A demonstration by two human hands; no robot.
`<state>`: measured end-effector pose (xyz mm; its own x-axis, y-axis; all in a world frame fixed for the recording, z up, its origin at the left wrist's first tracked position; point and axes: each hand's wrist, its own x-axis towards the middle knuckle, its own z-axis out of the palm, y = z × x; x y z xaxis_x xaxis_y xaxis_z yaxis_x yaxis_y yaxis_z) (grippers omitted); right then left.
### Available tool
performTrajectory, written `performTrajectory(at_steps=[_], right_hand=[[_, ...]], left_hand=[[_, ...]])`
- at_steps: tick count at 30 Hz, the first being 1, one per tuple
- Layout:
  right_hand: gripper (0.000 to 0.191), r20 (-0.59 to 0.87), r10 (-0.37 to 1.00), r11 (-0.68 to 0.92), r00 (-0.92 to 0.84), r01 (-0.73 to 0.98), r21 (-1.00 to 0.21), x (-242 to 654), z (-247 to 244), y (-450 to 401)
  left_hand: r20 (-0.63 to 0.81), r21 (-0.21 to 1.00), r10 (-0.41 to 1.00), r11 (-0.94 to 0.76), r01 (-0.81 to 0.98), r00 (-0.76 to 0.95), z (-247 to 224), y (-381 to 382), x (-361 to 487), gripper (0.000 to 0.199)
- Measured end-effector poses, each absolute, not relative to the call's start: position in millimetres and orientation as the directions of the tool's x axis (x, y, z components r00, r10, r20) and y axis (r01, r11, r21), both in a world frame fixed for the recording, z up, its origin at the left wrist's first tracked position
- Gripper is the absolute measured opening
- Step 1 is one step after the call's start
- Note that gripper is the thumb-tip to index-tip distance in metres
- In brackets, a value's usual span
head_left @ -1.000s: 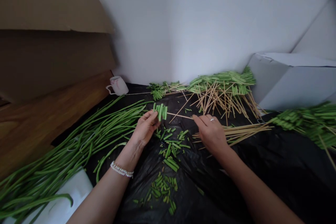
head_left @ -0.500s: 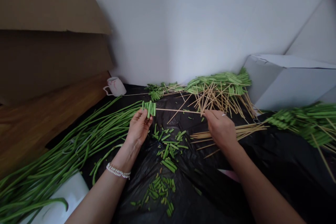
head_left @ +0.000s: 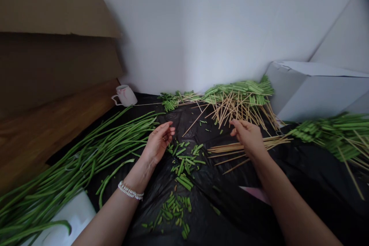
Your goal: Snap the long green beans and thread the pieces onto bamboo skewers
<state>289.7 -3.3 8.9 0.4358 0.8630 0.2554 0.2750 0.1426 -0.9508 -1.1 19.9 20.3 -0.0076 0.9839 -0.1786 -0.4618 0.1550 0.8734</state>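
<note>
My left hand [head_left: 159, 142] hovers beside the tips of the long green beans [head_left: 115, 142], its fingers loosely curled and apart, with nothing visible in them. Over a bundle of bare bamboo skewers [head_left: 230, 147] is my right hand [head_left: 248, 137]; a gap shows between its thumb and forefinger, and I see nothing held there. Farther back lie skewers threaded with rows of cut bean pieces [head_left: 239, 89], their bare sticks pointing towards me. Between my forearms, short bean pieces [head_left: 186, 161] are scattered on black plastic sheeting [head_left: 213, 207].
A white mug [head_left: 126, 96] stands at the back left beside a large cardboard box [head_left: 57, 57]. At the right are a white box [head_left: 325, 92] and another pile of bean skewers [head_left: 334, 132]. A white container [head_left: 75, 211] sits under the beans at the lower left.
The skewer of bean pieces stretched between my hands has left them, and I cannot tell where it lies. Both hands have loosened; the right has shifted slightly right.
</note>
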Motion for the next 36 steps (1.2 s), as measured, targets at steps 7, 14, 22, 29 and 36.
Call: performTrajectory(at_steps=[7, 14, 22, 29, 36], right_hand=[[0.054, 0.204, 0.853, 0.156, 0.481, 0.138, -0.978, 295, -5, 6], [0.02, 0.662, 0.624, 0.157, 0.414, 0.764, -0.626, 297, 11, -6], [0.01, 0.153, 0.959, 0.273, -0.239, 0.923, -0.273, 292, 23, -18], [0.017, -0.005, 0.962, 0.269, -0.271, 0.958, -0.101, 290, 14, -17], [0.018, 0.042, 0.954, 0.298, -0.298, 0.954, -0.01, 286, 9, -17]], left_hand=[[-0.18, 0.873, 0.983, 0.171, -0.456, 0.024, 19, 19, 0, 0.026], [-0.169, 0.904, 0.985, 0.166, -0.393, 0.025, 17, 17, 2, 0.028], [-0.082, 0.989, 0.995, 0.089, -0.121, 0.062, 12, 14, 3, 0.033], [0.006, 0.989, 0.999, -0.011, 0.147, 0.038, 12, 17, -1, 0.036], [0.088, 0.703, 0.989, -0.149, 0.695, 0.123, 8, 20, -10, 0.042]])
